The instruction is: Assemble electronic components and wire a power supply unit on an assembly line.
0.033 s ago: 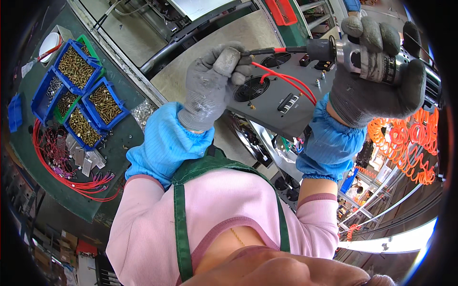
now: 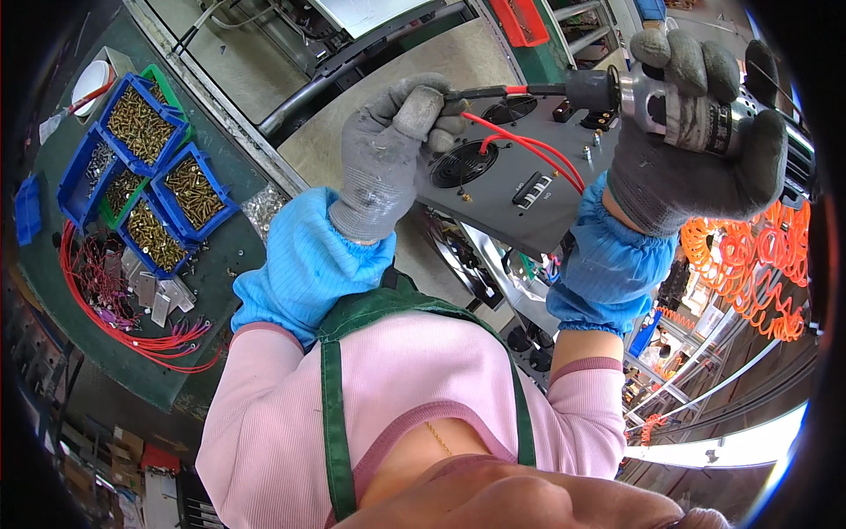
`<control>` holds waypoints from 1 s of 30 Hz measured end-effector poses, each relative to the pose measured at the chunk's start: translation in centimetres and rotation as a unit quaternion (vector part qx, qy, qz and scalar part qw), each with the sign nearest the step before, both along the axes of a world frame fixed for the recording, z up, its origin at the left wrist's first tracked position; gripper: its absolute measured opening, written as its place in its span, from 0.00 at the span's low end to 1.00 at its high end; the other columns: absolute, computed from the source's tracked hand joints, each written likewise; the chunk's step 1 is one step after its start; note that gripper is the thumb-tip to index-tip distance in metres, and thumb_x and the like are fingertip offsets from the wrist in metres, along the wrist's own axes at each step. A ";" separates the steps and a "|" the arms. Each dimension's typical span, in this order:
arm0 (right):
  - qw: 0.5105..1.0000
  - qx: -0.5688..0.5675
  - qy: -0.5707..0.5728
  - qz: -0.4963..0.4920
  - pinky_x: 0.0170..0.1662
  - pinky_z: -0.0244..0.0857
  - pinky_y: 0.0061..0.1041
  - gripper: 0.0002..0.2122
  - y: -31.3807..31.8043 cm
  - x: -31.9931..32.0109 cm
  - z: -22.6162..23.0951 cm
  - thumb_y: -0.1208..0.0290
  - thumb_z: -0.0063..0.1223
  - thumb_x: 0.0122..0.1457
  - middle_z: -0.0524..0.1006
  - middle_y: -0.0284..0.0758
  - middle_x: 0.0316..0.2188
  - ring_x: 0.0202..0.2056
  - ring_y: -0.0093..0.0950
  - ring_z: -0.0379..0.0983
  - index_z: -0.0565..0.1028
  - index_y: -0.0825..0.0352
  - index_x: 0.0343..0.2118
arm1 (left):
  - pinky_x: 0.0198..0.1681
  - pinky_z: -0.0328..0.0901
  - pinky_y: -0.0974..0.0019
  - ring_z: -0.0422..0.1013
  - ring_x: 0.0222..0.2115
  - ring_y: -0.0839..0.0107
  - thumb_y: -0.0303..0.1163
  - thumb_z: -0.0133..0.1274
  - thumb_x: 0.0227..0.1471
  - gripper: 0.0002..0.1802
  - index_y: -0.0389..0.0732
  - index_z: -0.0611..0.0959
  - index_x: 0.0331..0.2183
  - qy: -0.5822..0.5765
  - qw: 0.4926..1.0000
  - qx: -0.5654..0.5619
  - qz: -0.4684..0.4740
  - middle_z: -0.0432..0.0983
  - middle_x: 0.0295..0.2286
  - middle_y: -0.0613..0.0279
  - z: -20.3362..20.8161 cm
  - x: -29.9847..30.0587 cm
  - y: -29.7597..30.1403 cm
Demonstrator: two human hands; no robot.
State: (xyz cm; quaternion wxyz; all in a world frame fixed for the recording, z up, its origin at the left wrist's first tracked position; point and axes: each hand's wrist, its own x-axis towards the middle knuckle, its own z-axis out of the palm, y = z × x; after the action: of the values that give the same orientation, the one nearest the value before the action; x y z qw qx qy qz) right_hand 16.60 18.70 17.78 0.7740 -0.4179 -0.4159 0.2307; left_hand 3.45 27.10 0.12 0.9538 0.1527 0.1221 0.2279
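My right hand [image 2: 696,150], in a grey glove, grips a silver power screwdriver [image 2: 656,97] held sideways over a grey metal unit [image 2: 511,189] with two round fan grilles. A thin black and red bit [image 2: 507,90] runs left from the tool's black nose. My left hand [image 2: 397,150], also gloved, pinches the far end of that bit between thumb and fingers, just above the unit's top edge. Red wires [image 2: 529,145] curve across the unit's face below the bit. Blue sleeve covers wrap both wrists.
Several blue bins of brass screws [image 2: 141,123] sit on a green mat [image 2: 220,273] at the left, with a bundle of red wires [image 2: 115,309] and small metal plates beside them. An orange coiled hose [image 2: 749,264] hangs at the right. A red bin [image 2: 524,22] stands at the top.
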 end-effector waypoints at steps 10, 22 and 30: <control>0.991 -0.059 -0.008 -0.123 0.43 0.60 0.43 0.17 1.2 -1.7 1.0 0.59 0.49 0.49 0.66 0.37 0.25 0.30 0.33 0.65 0.71 0.66 0.38 | 0.21 0.57 0.81 0.68 0.22 0.81 0.57 0.38 0.58 0.33 0.34 0.73 0.46 0.110 0.979 0.173 -0.010 0.73 0.30 0.61 0.7 -0.8 1.8; 0.829 -0.171 -0.210 -0.489 0.37 0.66 0.46 0.18 5.0 -3.8 0.6 0.59 0.48 0.45 0.69 0.45 0.24 0.28 0.39 0.70 0.72 0.74 0.27 | 0.48 0.67 0.57 0.66 0.48 0.59 0.70 0.40 0.49 0.48 0.38 0.62 0.56 -0.049 0.729 -0.323 -0.602 0.63 0.51 0.49 -5.8 -4.0 -9.5; 0.837 -0.245 -0.197 -0.448 0.36 0.66 0.43 0.17 6.2 -4.8 -1.1 0.60 0.49 0.46 0.69 0.43 0.23 0.27 0.37 0.70 0.72 0.73 0.28 | 0.54 0.63 0.47 0.62 0.53 0.55 0.58 0.50 0.50 0.41 0.43 0.60 0.57 -0.107 0.759 -0.524 -0.372 0.60 0.52 0.51 -1.6 -2.6 -11.0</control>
State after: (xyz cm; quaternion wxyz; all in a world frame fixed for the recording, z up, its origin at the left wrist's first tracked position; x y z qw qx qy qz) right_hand 11.83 24.93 16.68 0.5664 -0.7715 -0.2568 -0.1346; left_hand 0.85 16.07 -1.51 0.9017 -0.3624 0.0533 -0.2298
